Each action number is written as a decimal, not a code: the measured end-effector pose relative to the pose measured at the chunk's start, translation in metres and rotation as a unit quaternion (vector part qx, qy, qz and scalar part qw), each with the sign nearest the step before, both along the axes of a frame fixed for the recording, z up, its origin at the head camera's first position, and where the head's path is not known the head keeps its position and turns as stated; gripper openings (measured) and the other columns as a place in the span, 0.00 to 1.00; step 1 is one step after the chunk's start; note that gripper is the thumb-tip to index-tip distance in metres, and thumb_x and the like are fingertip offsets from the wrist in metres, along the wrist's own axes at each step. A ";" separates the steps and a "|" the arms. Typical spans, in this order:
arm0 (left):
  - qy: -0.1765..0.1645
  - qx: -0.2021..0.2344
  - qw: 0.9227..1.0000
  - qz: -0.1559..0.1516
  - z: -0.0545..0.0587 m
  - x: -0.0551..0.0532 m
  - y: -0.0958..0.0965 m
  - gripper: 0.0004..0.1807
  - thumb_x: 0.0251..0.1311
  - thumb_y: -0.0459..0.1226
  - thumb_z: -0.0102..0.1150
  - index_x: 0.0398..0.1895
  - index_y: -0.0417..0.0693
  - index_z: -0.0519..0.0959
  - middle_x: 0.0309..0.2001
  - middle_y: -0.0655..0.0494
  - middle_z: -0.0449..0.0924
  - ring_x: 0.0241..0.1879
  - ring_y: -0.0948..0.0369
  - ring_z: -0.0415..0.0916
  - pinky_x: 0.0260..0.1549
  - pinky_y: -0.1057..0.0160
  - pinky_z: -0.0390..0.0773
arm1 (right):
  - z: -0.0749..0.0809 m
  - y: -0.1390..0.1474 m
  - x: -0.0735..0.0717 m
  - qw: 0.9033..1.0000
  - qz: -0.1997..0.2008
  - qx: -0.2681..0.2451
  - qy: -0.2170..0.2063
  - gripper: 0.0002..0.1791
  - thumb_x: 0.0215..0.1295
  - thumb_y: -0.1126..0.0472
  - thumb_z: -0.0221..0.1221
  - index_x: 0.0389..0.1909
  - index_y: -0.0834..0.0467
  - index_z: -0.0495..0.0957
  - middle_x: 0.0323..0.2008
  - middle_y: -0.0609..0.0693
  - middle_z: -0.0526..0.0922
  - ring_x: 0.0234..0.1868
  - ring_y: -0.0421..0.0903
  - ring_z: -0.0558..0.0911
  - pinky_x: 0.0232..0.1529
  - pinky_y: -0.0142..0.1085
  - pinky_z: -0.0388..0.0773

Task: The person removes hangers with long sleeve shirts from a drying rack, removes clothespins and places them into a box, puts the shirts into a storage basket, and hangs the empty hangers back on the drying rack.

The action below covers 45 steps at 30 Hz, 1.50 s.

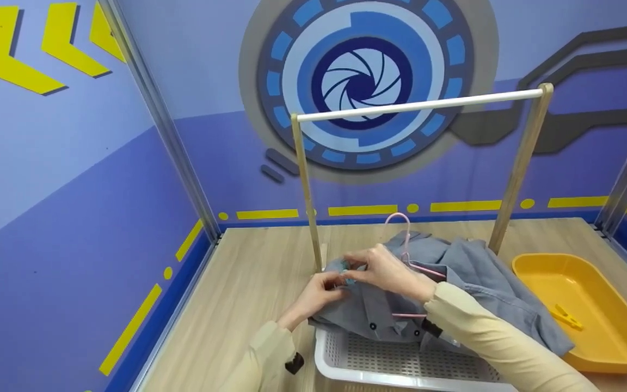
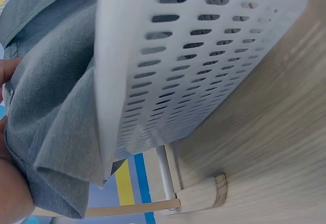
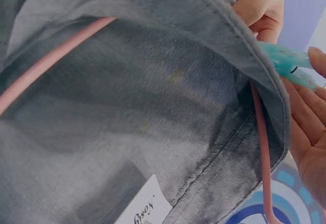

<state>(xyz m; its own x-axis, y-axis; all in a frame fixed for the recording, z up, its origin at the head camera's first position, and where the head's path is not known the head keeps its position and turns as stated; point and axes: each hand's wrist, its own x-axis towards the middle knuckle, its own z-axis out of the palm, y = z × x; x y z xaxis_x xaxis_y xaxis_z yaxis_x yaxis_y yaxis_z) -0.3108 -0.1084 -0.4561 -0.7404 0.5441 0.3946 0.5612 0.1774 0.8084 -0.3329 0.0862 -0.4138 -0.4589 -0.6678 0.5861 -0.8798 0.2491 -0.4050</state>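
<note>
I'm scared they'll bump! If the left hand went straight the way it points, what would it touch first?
Probably the blue-green clip that the right hand pinches, just past the left hand. They're so close, I can't tell whether there's a gap.

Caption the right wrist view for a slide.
Right hand pinches teal clothespin at edge of gray garment, pink hanger inside.

Shirt [image 1: 487, 267]: plain grey; dark buttons [image 1: 373, 326]; label [image 3: 147, 208] white, dark lettering.
Hanger [image 3: 262, 137]: pink.
Clothespin, centre of frame [image 3: 285, 60]: translucent turquoise.
Clothespin, lower right [image 1: 568, 317]: yellow.
Tray [image 1: 599, 299]: orange-yellow.
Basket, lower centre [image 1: 368, 377]: white, slotted pattern.
Rack bar [image 1: 422, 105]: white.
Desk [image 1: 237, 283]: pale wood grain.
Sleeves [image 1: 487, 313]: beige.
Wall, left [image 1: 123, 228]: blue-violet, yellow dashes.
</note>
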 end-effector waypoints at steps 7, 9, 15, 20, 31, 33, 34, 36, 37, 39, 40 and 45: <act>-0.006 0.002 1.000 -0.007 -0.003 -0.001 -0.001 0.07 0.55 0.23 0.55 0.37 0.29 0.76 0.29 0.42 0.75 0.28 0.63 0.65 0.29 0.68 0.67 | 0.004 0.002 0.006 1.000 0.005 0.002 -0.011 0.11 0.58 0.59 0.61 0.39 0.60 0.78 0.28 0.44 0.79 0.25 0.36 0.76 0.23 0.29 0.71; -0.004 0.005 1.000 -0.006 -0.004 -0.001 0.000 0.06 0.54 0.23 0.55 0.36 0.29 0.76 0.29 0.44 0.75 0.28 0.63 0.66 0.30 0.68 0.68 | 0.005 0.004 0.008 1.000 0.005 0.000 -0.020 0.13 0.58 0.59 0.61 0.43 0.61 0.77 0.30 0.47 0.80 0.28 0.38 0.77 0.26 0.30 0.73; -0.005 0.010 1.000 -0.007 -0.004 -0.002 0.002 0.05 0.53 0.23 0.57 0.34 0.29 0.76 0.28 0.45 0.75 0.27 0.63 0.65 0.28 0.68 0.66 | 0.009 0.011 0.012 1.000 0.016 -0.010 -0.025 0.16 0.57 0.62 0.62 0.45 0.63 0.76 0.32 0.51 0.80 0.32 0.41 0.79 0.30 0.30 0.75; -0.006 0.014 1.000 -0.011 -0.003 -0.003 0.002 0.05 0.54 0.24 0.57 0.34 0.28 0.77 0.30 0.40 0.76 0.27 0.63 0.64 0.28 0.69 0.65 | 0.013 0.019 0.017 0.999 0.023 -0.013 -0.022 0.16 0.57 0.62 0.62 0.47 0.62 0.75 0.34 0.49 0.79 0.33 0.41 0.78 0.33 0.31 0.75; -0.004 0.016 1.000 -0.007 -0.007 -0.002 0.001 0.05 0.54 0.25 0.57 0.33 0.28 0.76 0.31 0.39 0.76 0.29 0.64 0.66 0.30 0.69 0.65 | 0.018 0.040 0.023 0.999 0.036 -0.036 0.005 0.17 0.56 0.64 0.62 0.47 0.60 0.75 0.34 0.50 0.79 0.33 0.43 0.79 0.29 0.32 0.76; -0.009 0.016 1.000 -0.003 -0.009 -0.002 0.000 0.05 0.54 0.25 0.57 0.33 0.28 0.76 0.31 0.39 0.76 0.29 0.65 0.66 0.30 0.69 0.65 | 0.018 0.045 0.025 0.998 0.039 -0.048 0.014 0.17 0.55 0.66 0.63 0.46 0.60 0.75 0.34 0.51 0.79 0.32 0.43 0.79 0.28 0.33 0.76; -0.010 0.016 1.000 0.000 -0.009 -0.002 0.000 0.05 0.54 0.25 0.57 0.33 0.28 0.76 0.31 0.40 0.76 0.29 0.65 0.66 0.30 0.68 0.66 | 0.018 0.047 0.026 0.998 0.041 -0.052 0.019 0.17 0.54 0.67 0.63 0.46 0.61 0.75 0.34 0.51 0.79 0.32 0.44 0.79 0.28 0.34 0.76; -0.010 0.017 1.000 0.006 -0.010 -0.002 0.000 0.05 0.53 0.25 0.58 0.32 0.28 0.76 0.30 0.42 0.76 0.28 0.65 0.66 0.30 0.68 0.65 | 0.018 0.052 0.028 0.997 0.039 -0.060 0.030 0.18 0.52 0.68 0.64 0.45 0.61 0.75 0.33 0.51 0.79 0.31 0.44 0.79 0.27 0.35 0.76; -0.009 0.018 1.000 0.009 -0.011 -0.002 0.000 0.05 0.53 0.25 0.58 0.32 0.29 0.76 0.30 0.43 0.76 0.28 0.65 0.66 0.30 0.68 0.65 | 0.018 0.055 0.029 0.997 0.037 -0.063 0.036 0.18 0.51 0.68 0.65 0.45 0.61 0.75 0.33 0.51 0.79 0.31 0.44 0.79 0.26 0.35 0.76; -0.005 0.020 1.000 0.012 -0.012 -0.002 -0.001 0.05 0.52 0.24 0.58 0.32 0.29 0.76 0.29 0.45 0.76 0.28 0.65 0.66 0.30 0.68 0.65 | 0.017 0.061 0.030 0.996 0.032 -0.068 0.042 0.19 0.49 0.70 0.65 0.44 0.62 0.75 0.32 0.51 0.79 0.30 0.44 0.79 0.26 0.34 0.76; -0.003 0.020 1.000 0.012 -0.012 -0.002 -0.001 0.05 0.52 0.24 0.59 0.32 0.29 0.76 0.29 0.46 0.76 0.28 0.65 0.66 0.30 0.68 0.65 | 0.016 0.064 0.030 0.996 0.031 -0.071 0.045 0.19 0.48 0.71 0.66 0.43 0.63 0.75 0.31 0.51 0.79 0.29 0.44 0.79 0.25 0.34 0.76; 0.003 0.023 1.000 0.006 -0.013 -0.003 0.000 0.04 0.52 0.24 0.58 0.32 0.29 0.76 0.30 0.41 0.76 0.29 0.64 0.66 0.30 0.68 0.66 | 0.016 0.081 0.030 0.994 0.016 -0.089 0.061 0.20 0.42 0.76 0.66 0.41 0.66 0.75 0.29 0.53 0.78 0.27 0.47 0.79 0.22 0.34 0.76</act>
